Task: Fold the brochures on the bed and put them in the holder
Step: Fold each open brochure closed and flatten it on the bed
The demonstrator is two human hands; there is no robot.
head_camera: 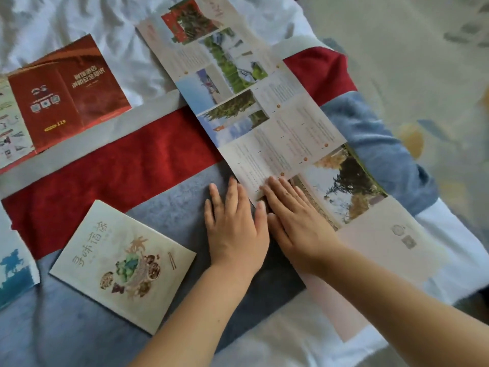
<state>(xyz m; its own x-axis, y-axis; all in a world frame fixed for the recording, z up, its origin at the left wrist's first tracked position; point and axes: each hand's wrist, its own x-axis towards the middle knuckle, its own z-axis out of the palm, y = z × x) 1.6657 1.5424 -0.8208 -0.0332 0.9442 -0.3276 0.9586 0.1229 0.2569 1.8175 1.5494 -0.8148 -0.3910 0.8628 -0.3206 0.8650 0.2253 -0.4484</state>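
Two hands lie flat on the bed, side by side and touching at the thumbs. My left hand (234, 226) rests palm down on the grey-blue strip of the bed runner (169, 207), fingers spread a little and holding nothing. My right hand (293, 215) presses palm down on the near part of the long unfolded brochure (264, 112), fingers straight and close together, gripping nothing.

That brochure is opened out full length. Its long axis runs diagonally, from the far middle of the bed down toward my right forearm, where its pale end panel (391, 234) hangs near the bed's right edge. Photographs and text panels face up.

Around it lie other brochures. A red one (71, 94) sits opened at far left, partly on the white sheet (53, 19). A cream folded one with a food drawing (124, 266) lies just left of my left wrist, apart from it. A blue and white one (13, 263) shows at the left border, cut off. Patterned floor (423, 62) lies beyond the bed on the right.
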